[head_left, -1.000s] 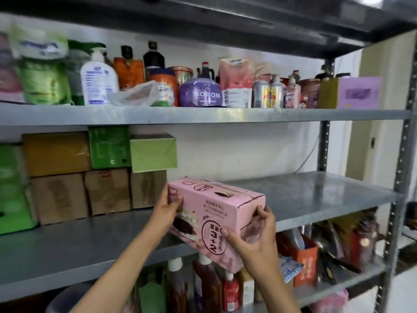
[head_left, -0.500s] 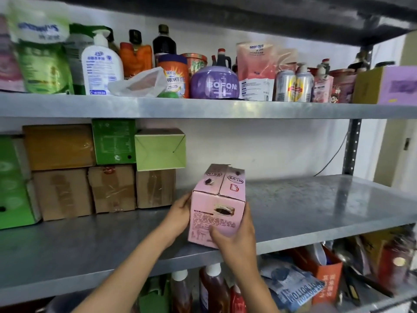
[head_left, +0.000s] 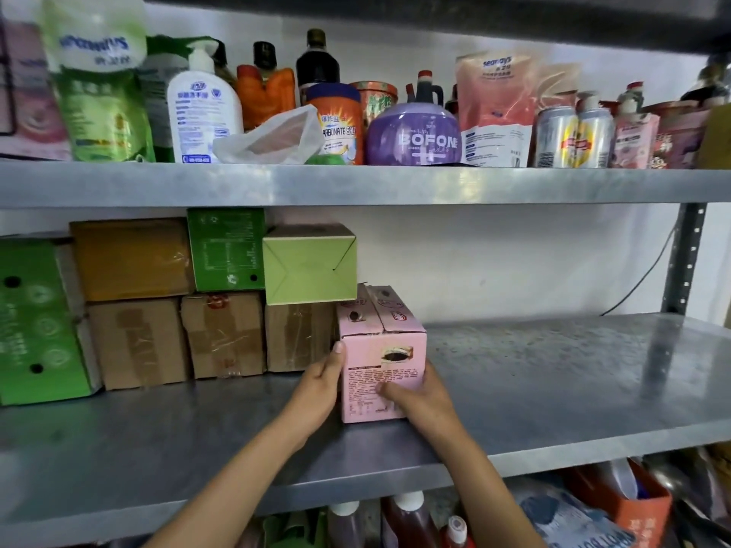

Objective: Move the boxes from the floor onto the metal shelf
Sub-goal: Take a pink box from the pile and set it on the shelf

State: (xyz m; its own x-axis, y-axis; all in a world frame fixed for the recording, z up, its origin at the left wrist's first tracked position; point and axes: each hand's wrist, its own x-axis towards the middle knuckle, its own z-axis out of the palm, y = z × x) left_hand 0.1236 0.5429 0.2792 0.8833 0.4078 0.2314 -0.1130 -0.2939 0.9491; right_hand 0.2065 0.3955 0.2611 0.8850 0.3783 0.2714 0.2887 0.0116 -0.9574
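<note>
You are seating the pink cardboard box (head_left: 383, 352) on the grey metal shelf (head_left: 553, 389) beside the brown taped carton (head_left: 300, 336), left hand (head_left: 321, 389) and right hand (head_left: 415, 397) fingers clamped on its sides; next, I judge, push it back, then let go.

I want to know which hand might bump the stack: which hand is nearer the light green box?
Left. The left hand holds the pink box's left side, just below the light green box; the right hand is on the far side.
</note>
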